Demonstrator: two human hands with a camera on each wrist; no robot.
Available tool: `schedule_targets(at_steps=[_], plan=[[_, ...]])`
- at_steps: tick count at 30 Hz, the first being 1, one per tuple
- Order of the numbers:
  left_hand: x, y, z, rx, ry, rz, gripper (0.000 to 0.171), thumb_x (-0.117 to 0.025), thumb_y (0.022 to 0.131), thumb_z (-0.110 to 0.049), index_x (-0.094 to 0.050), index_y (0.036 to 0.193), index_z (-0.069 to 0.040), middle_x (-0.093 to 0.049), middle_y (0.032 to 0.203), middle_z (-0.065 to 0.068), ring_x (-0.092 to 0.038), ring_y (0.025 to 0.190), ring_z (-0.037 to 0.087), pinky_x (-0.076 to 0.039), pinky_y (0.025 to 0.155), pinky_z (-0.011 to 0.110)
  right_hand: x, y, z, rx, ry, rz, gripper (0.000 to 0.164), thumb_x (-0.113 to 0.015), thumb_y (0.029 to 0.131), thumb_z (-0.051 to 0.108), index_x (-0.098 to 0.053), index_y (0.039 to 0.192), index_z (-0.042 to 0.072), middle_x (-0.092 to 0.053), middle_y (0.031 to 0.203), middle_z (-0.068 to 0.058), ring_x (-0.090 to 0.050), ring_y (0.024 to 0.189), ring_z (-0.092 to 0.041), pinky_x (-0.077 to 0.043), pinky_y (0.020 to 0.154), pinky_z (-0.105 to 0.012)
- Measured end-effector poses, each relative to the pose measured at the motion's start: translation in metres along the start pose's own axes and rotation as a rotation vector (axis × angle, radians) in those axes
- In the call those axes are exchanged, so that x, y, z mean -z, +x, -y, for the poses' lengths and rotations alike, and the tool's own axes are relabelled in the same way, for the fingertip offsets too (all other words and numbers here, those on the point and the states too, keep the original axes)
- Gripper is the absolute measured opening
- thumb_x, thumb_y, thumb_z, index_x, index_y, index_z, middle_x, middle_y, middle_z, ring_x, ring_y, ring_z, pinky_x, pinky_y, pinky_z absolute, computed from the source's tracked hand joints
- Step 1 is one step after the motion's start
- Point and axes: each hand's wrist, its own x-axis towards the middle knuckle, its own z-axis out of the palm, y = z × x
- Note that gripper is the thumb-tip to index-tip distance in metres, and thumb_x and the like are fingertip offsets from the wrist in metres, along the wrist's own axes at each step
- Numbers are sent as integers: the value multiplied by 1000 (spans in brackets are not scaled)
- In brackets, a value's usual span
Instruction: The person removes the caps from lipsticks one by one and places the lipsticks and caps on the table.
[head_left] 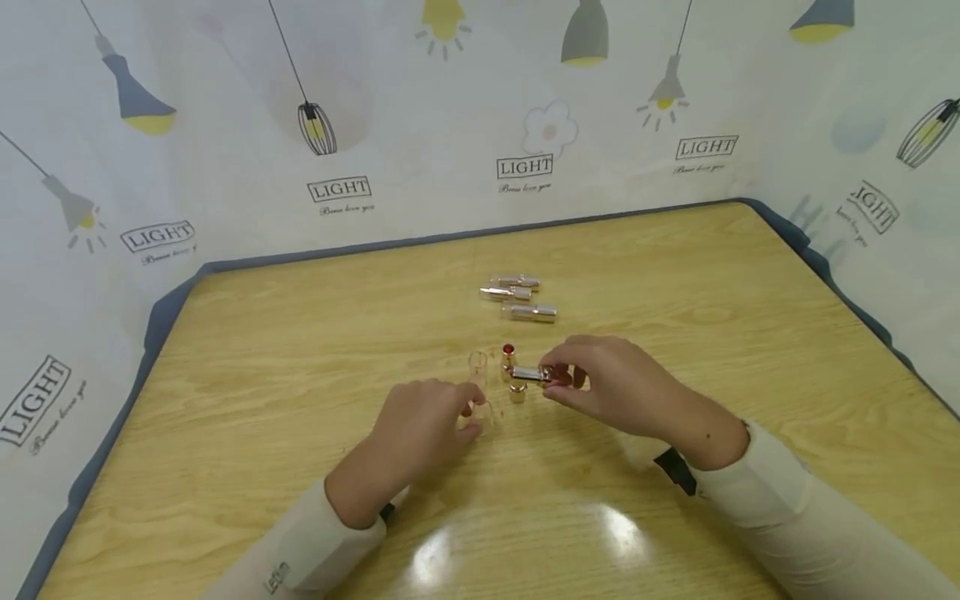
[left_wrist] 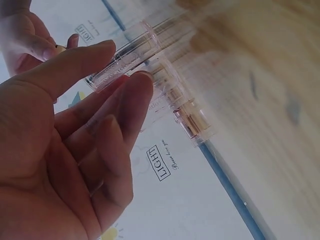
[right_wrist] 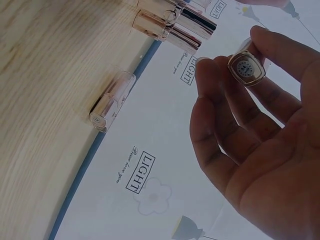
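Observation:
My right hand [head_left: 615, 379] grips a shiny silver lipstick tube [head_left: 529, 374], held level and pointing left. In the right wrist view its squarish end [right_wrist: 245, 68] with a round label faces the camera, thumb and fingers about it. My left hand [head_left: 423, 421] has its thumb and forefinger at either side of a clear lipstick cap [left_wrist: 122, 62] standing on the table, pinching it. Just behind stands another clear cap [head_left: 477, 362]. Between the hands stand an uncapped lipstick with a red tip [head_left: 508, 352] and a short gold lipstick base [head_left: 517, 392].
Several capped lipsticks [head_left: 529, 312] lie on their sides farther back on the wooden table [head_left: 337, 325]. A white backdrop [head_left: 420, 183] printed with lamps rises behind the blue-edged far side. Light glares off the tabletop near the front.

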Motion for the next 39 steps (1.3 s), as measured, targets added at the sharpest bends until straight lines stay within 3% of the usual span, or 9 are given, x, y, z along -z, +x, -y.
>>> schedule_targets(at_steps=[10, 15, 20, 22, 25, 28, 33, 39], plan=[[-1, -2, 2, 31, -3, 30, 32, -79, 84, -43, -77, 106, -20, -77, 86, -7, -71, 75, 10, -54, 57, 34, 1, -1, 1, 17, 15, -6, 13, -75, 91, 26, -72, 101, 20, -66, 88, 12, -60, 78, -5, -49, 66, -23], [2, -4, 8, -3, 18, 47, 24, -78, 85, -41, -79, 98, -21, -75, 79, -8, -67, 67, 11, -52, 55, 35, 0, -1, 2, 24, 26, -40, 19, -78, 88, 27, -75, 105, 20, -62, 86, 10, -52, 72, -5, -44, 62, -23], [7, -6, 15, -77, -43, 113, 17, -70, 92, -38, -74, 79, -27, -63, 65, -15, -51, 53, 3, -43, 50, 27, -4, 0, 2, -1, 73, -17, 20, -78, 88, 27, -76, 106, 20, -57, 79, 8, -45, 67, -6, -40, 59, -23], [10, -6, 17, -130, -80, 83, 21, -65, 94, -34, -70, 73, -28, -56, 60, -18, -45, 48, 1, -38, 47, 23, -6, 0, 3, -9, 88, 5, 19, -78, 88, 27, -75, 106, 21, -57, 78, 10, -48, 67, -5, -42, 59, -22], [15, -6, 18, -225, -119, -21, 22, -62, 92, -27, -64, 70, -29, -49, 55, -19, -40, 45, -2, -34, 45, 20, -6, 2, 4, -10, 105, 42, 19, -77, 89, 27, -75, 107, 20, -58, 72, 13, -50, 62, -3, -44, 56, -22], [19, -5, 16, -280, -141, -90, 20, -62, 91, -26, -62, 71, -29, -46, 54, -19, -38, 45, -3, -33, 45, 19, -7, 1, 3, -13, 132, 80, 17, -77, 89, 26, -74, 104, 19, -59, 67, 14, -51, 57, -2, -45, 53, -22], [20, -4, 12, -309, -162, -111, 17, -61, 93, -30, -66, 77, -30, -44, 54, -19, -37, 46, -5, -33, 47, 18, -14, -2, -3, 5, 208, 137, 10, -77, 89, 22, -71, 96, 18, -68, 71, 12, -61, 62, 0, -50, 59, -20], [26, -4, 12, -334, -169, -161, 13, -64, 93, -30, -68, 80, -29, -47, 56, -19, -38, 48, -5, -35, 50, 18, -27, 3, -10, 17, 230, 183, 14, -79, 87, 14, -68, 96, 13, -72, 77, 6, -66, 68, 1, -53, 63, -18]])
